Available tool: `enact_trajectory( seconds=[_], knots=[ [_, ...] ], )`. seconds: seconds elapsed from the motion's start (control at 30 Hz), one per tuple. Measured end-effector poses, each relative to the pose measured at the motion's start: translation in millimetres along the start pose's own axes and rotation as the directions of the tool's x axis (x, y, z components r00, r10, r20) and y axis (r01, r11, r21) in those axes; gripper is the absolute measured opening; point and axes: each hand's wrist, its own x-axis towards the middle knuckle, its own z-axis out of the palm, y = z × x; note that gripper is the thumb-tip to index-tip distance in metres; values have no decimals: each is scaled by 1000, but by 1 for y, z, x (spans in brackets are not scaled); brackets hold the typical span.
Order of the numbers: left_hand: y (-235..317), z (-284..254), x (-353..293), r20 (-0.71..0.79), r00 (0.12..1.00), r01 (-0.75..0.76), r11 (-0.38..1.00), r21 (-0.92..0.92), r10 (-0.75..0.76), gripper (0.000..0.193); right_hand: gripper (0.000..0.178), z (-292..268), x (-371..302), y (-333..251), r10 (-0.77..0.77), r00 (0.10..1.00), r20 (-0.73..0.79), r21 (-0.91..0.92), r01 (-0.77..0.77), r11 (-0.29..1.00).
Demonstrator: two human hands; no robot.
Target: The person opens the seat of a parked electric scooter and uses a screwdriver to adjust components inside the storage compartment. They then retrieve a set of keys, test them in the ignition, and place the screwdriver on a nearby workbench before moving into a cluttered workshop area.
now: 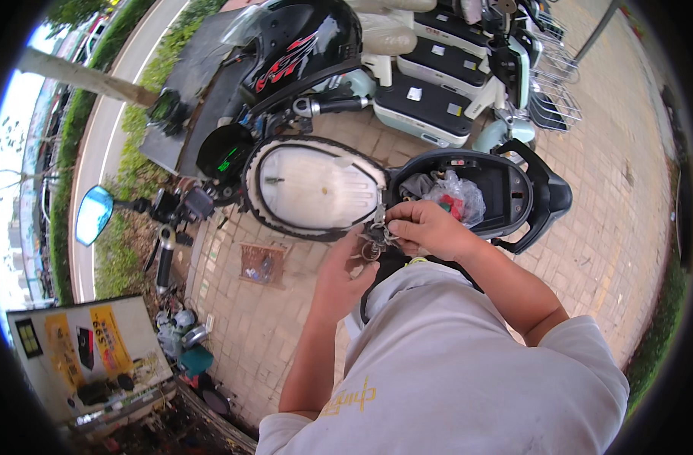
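The seat of a scooter stands flipped open, its pale underside [322,189] facing up beside the open black storage bin [506,193]. At the joint between them, close to my body, a small cluster of metal parts with a ring [372,249] sits between my hands; it looks like a bunch of keys, though I cannot be sure. My left hand [342,273] curls around its left side, thumb and fingers at the ring. From the right, my right hand [436,229] closes on it with thumb and bent fingers. Its fingertips are partly hidden.
Clear plastic bags with something red [459,196] lie in the bin. A black helmet [305,53] rests by the handlebar [164,258] and mirror [95,215]. Parked pale-green scooters [422,114] line the far side. A white sign box [89,356] stands at lower left on the brick paving.
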Motion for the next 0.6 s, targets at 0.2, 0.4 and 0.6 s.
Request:
enact_trajectory(
  seconds=[0.2, 0.4, 0.6],
  knots=[
    [13, 27, -57, -261, 965, -12, 1000, -10, 9, 56, 28, -1, -26, 24, 166, 962, 217, 469, -252, 847],
    [38, 42, -108, -595, 802, 132, 988, 78, -60, 31, 28, 19, -37, 55, 58, 974, 218, 351, -134, 927],
    [67, 43, -130, -588, 751, -408, 911, -56, 299, 29, 33, 37, -58, 56, -54, 962, 269, 81, 34, 996]
  ],
)
